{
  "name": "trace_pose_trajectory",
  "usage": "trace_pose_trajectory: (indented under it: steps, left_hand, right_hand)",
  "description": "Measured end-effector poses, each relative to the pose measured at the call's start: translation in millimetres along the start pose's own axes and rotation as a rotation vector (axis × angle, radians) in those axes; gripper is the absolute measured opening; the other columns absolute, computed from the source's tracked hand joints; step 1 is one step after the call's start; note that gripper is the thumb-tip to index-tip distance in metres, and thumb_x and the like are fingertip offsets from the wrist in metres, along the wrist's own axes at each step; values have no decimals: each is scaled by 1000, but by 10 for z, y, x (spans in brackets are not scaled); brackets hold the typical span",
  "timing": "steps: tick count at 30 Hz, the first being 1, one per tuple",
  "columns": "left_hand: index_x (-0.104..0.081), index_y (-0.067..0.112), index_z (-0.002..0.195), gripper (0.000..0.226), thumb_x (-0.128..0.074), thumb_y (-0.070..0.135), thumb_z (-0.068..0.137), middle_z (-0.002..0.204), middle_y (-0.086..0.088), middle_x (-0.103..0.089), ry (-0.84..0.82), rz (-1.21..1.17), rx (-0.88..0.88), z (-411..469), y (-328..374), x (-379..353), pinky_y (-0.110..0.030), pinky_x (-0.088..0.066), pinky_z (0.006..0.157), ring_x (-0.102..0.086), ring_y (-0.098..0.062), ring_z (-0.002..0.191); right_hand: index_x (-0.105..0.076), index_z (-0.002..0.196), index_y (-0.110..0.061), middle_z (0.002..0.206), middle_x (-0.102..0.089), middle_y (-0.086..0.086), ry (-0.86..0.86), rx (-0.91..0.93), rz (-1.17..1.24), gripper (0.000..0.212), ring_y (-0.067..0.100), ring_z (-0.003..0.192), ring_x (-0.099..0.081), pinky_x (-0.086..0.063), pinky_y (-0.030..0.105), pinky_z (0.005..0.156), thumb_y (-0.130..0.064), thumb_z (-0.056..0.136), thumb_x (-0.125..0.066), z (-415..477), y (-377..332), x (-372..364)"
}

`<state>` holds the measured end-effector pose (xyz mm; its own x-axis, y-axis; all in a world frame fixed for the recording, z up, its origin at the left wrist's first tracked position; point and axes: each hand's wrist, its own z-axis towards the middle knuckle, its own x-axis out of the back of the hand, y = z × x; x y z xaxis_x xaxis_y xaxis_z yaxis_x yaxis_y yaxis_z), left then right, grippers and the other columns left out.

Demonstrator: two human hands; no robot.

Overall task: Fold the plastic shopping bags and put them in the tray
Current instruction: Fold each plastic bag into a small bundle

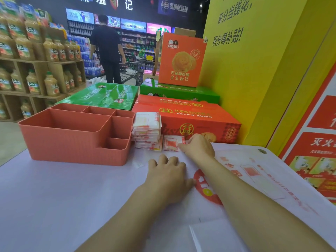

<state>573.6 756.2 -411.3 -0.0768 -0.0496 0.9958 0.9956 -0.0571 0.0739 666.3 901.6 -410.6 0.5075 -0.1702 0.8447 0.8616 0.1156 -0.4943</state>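
The left hand (pixel 169 173), fingers bent, is pressing on a flat white red-printed plastic shopping bag (pixel 258 179) lying across the white bench (pixel 54 188); whether it is gripping the film I cannot tell. The right hand (pixel 198 146) is pinching a small folded white-and-red bag (pixel 171 142) at the far edge, just beside a stack of folded bags (pixel 146 128) standing next to the salmon-pink compartmented plastic tray (pixel 72 139).

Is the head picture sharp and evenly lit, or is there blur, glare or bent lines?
Head view: even shop light, faint shadows, little glare; wide-angle lens bends the edges of the yellow wall and the drink shelves; the left hand and tray look fairly sharp; far shelves are soft.
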Motion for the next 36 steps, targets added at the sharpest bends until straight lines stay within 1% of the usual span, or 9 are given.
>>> trace_pose_trajectory:
  steps: [2, 4, 8, 13, 20, 24, 28, 33, 36]
  left_hand:
    - [-51, 21, 129, 59, -29, 66, 97, 140, -1, -45, -1, 0, -3, 6, -3, 0, -48, -27, 94, -35, -31, 125]
    - [-51, 22, 130, 60, -29, 67, 97, 140, -1, -44, -3, -3, -9, 9, -7, 3, -48, -27, 95, -35, -31, 126]
    - [-53, 23, 129, 61, -30, 69, 96, 140, 1, -46, -2, -3, -15, 33, -17, -6, -48, -27, 95, -35, -30, 127]
    - [-54, 24, 123, 61, -28, 71, 95, 132, 4, -49, -15, -14, -27, 46, -39, -6, -47, -27, 94, -37, -29, 126]
    - [-55, 27, 115, 54, -30, 71, 95, 124, 8, -53, -31, -31, -29, 30, -54, 36, -46, -27, 93, -39, -26, 127]
    - [-51, 30, 134, 60, -33, 71, 95, 144, 8, -49, -29, -33, -18, -2, -34, 77, -47, -30, 102, -38, -27, 134]
    - [-47, 30, 141, 61, -37, 68, 95, 151, 5, -43, -14, -34, -36, -127, 29, 175, -45, -29, 110, -34, -27, 140]
    - [-53, 38, 138, 47, -47, 58, 96, 140, 11, -51, 91, -167, -272, -601, 299, 340, -37, -39, 107, -44, -15, 126]
    - [-54, 39, 135, 52, -44, 67, 92, 137, 18, -48, 8, -219, -388, -940, 477, 277, -32, -40, 105, -43, -9, 121]
  right_hand:
    - [-56, 99, -19, 93, -60, 0, 24, 21, -12, 41, 28, 89, -59, -47, 35, 69, -55, 84, -70, -42, -1, 25]
    - [-53, 104, -20, 101, -59, 0, 39, 52, 7, 40, 26, 96, -59, -51, 38, 77, -54, 88, -66, -89, -1, 80]
    - [-60, 111, -21, 93, -45, -9, 24, 131, 52, 28, 24, 101, -58, -53, 40, 88, -42, 93, -64, -247, 60, 308]
    - [-69, 109, -24, 109, -63, -2, 12, 274, -93, 22, 21, 105, -57, -50, 39, 91, -36, 92, -62, -679, 380, 658]
    - [-66, 108, -31, 111, -53, -13, -36, 315, -296, 18, 19, 110, -46, -40, 36, 92, -39, 98, -53, -1314, 998, 1018]
    - [-63, 120, -34, 121, -52, -11, -21, 297, -260, 28, 16, 123, -39, -38, 37, 102, -48, 101, -48, -1547, 1229, 1132]
    - [-57, 131, -37, 130, -47, -15, -61, 267, -220, 35, 14, 125, -36, -33, 36, 108, -51, 102, -44, -1702, 1365, 1126]
    - [-54, 134, -35, 135, -46, -10, -56, 234, -239, 39, 19, 124, -37, -33, 38, 107, -53, 101, -43, -1694, 1337, 1103]
    - [-53, 135, -35, 138, -44, -8, -68, 209, -235, 41, 20, 126, -35, -31, 37, 107, -54, 101, -42, -1695, 1337, 1111]
